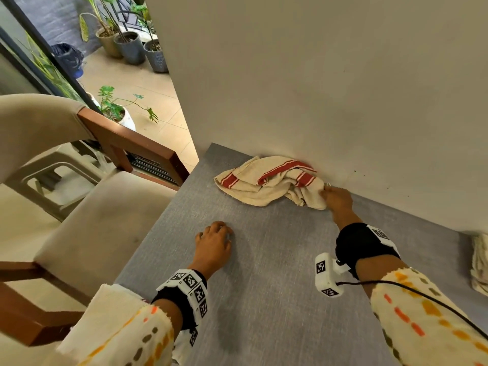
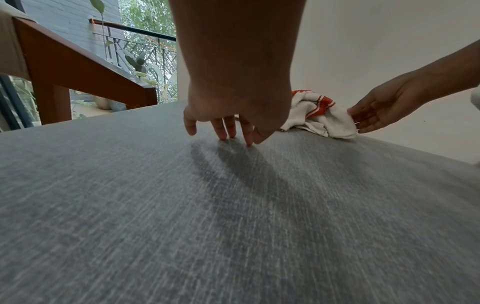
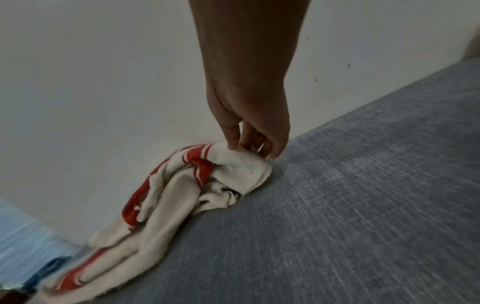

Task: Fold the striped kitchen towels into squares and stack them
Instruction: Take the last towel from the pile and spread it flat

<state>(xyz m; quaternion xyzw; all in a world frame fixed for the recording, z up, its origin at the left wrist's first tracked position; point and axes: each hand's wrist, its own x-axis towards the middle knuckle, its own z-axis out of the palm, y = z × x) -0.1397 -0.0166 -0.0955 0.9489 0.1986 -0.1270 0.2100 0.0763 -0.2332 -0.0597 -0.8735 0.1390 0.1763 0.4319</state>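
A crumpled cream kitchen towel with red stripes (image 1: 264, 183) (image 2: 317, 117) (image 3: 161, 205) lies at the back of the grey table (image 1: 264, 273), bunched against the wall. My right hand (image 1: 326, 192) (image 3: 249, 150) (image 2: 355, 121) reaches to the towel's right end; its fairly straight fingertips touch the cloth there. My left hand (image 1: 219, 228) (image 2: 223, 133) is apart from the towel, nearer me, fingertips down on the bare tabletop and holding nothing. A second cream cloth (image 1: 479, 262) lies at the table's right edge, partly cut off by the frame.
A beige wall (image 1: 330, 75) rises directly behind the table. An upholstered wooden chair (image 1: 92, 207) stands close to the table's left edge. Beyond it a doorway opens on a tiled patio with potted plants (image 1: 132, 46).
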